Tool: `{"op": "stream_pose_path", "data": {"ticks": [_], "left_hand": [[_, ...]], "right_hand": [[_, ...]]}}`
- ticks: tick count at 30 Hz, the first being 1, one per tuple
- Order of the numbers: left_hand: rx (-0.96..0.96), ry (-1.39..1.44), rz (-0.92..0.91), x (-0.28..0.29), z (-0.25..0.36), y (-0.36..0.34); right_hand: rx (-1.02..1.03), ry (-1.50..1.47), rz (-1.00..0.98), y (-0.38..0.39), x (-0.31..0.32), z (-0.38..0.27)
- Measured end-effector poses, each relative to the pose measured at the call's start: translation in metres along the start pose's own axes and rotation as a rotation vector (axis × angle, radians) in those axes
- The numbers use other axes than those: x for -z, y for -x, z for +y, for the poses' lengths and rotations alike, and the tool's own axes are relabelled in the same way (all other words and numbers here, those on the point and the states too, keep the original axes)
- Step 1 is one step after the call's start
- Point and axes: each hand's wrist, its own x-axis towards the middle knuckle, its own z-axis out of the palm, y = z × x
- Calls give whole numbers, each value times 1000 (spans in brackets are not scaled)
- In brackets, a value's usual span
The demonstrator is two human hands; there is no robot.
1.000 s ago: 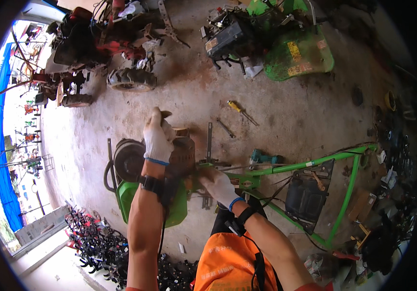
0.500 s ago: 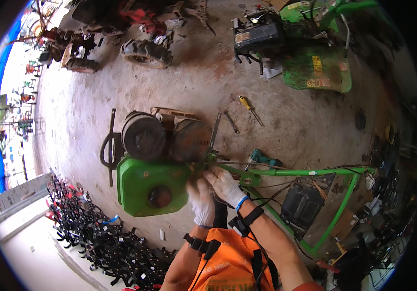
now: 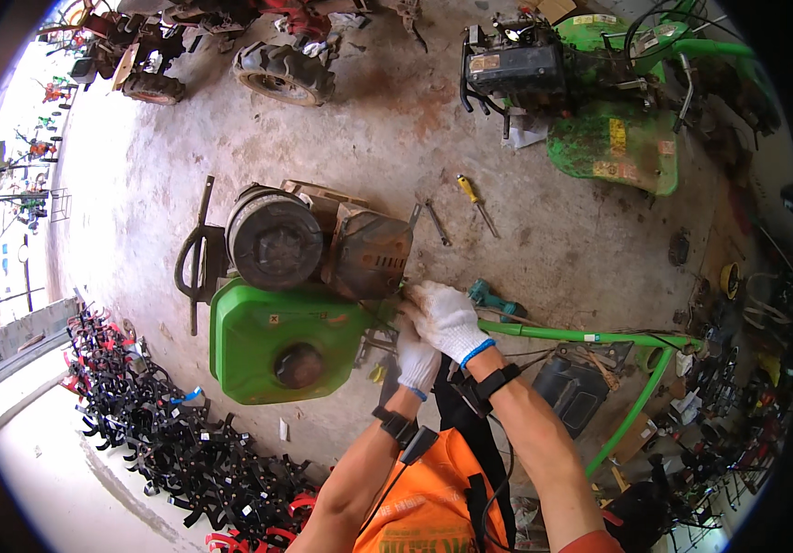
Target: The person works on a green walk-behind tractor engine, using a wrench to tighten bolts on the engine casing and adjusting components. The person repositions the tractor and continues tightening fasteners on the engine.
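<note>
Our left hand [image 3: 417, 355] is curled at the right edge of the green fuel tank [image 3: 276, 336], centre of the frame; what it grips we cannot tell. Just right, our right hand [image 3: 447, 316] is closed over the joint where the green handlebar [image 3: 590, 338] meets the engine [image 3: 323, 244]. We judge the fitting unfinished. Further right, a wrench [image 3: 435, 223] and yellow-handled screwdriver [image 3: 476, 203] lie on the floor [image 3: 553, 249].

Soft daylight was even and shadows faint; the far left was overexposed, fisheye edges bent, corners black, the centre sharp.
</note>
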Motion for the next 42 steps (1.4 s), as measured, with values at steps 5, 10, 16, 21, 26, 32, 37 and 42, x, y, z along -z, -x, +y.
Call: {"op": "stream_pose_path", "data": {"ticks": [5,10,16,21,26,32,37,42], "left_hand": [[34,716,-34,-44,-47,-41],[-67,574,-133,-49,-62,-61],[170,447,-72,38,0,1],[309,426,35,119,66,30],[-135,18,185,133,132,34],[-577,-598,88,140,205,-13],[-575,-1145,-131,112,258,-73],[-775,-1313,-341,49,260,-127]], "right_hand": [[188,279,-35,-17,13,10],[192,329,-124,-29,20,11],[-6,6,-240,-15,-2,-1],[-64,-507,-133,-7,-34,-26],[-367,-1467,-85,-2,-52,-49],[158,-619,441,-13,-58,-44],[-450,-1105,111,-20,-55,-50],[-181,-1076,119,9,-64,-31]]}}
